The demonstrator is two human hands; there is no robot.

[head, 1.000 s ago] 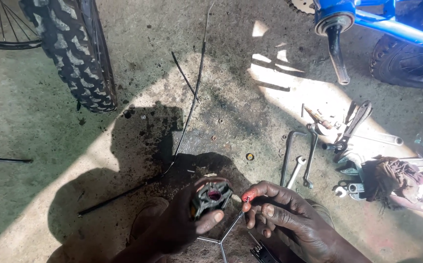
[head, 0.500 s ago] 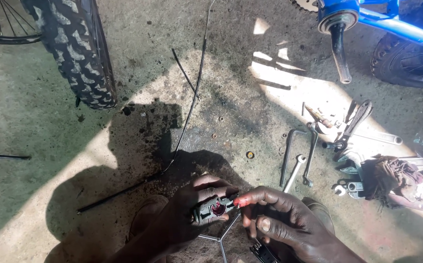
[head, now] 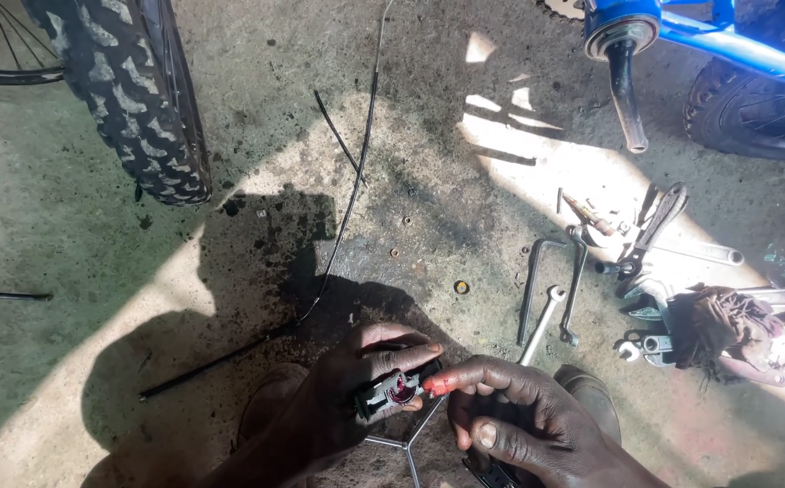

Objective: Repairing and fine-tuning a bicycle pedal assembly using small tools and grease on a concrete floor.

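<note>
Left hand (head: 347, 407) clamped around small black bicycle part (head: 394, 390) (grey and dark-red middle, rest buried under fingers), low over concrete floor (head: 94, 298). Right hand (head: 519, 425) curled shut, pinching red-tipped tool (head: 437, 384) against part; shaft hidden.

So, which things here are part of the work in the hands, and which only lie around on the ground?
In the work:
- left hand, holding a small black part with a red centre
- right hand, pressing a red-tipped tool to that part

Lying about:
- wrenches
- pile of tools with a rag
- black cable
- knobby tyre
- blue bicycle frame
</note>
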